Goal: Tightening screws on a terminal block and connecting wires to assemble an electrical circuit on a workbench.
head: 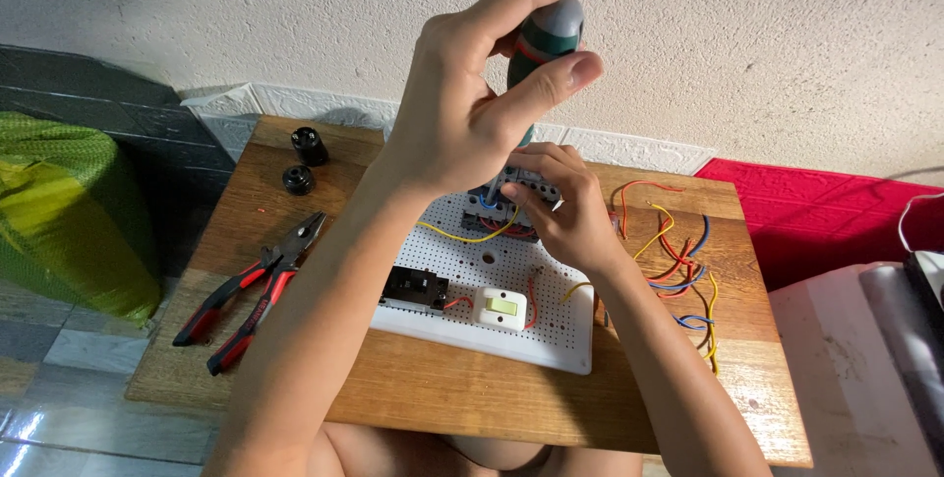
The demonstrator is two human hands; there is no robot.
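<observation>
Two hands work over a white perforated board [551, 339] that lies on a small wooden counter [472, 398]. The left hand [462, 113] has its grip closed on the rounded top of a screwdriver [543, 44], thumb and fingers wrapped round the smooth dark green and grey handle with its red band. The tool stands nearly upright, its long axis running down from the left grip toward the grey breaker block [506, 204] at the far edge of the board; the shaft and tip are hidden behind the hands. The right hand [562, 209] sits lower and is the nearer of the two to the block, fingers curled together and pinched on its top, directly below the handle. A yellow wire [462, 235] loops out from the block. Loose red, blue and yellow wires [683, 270] lie tangled to the right. Red-and-black pliers [251, 295] rest on the left of the counter, well apart from both hands, beyond them two round black knobs [303, 162].
</observation>
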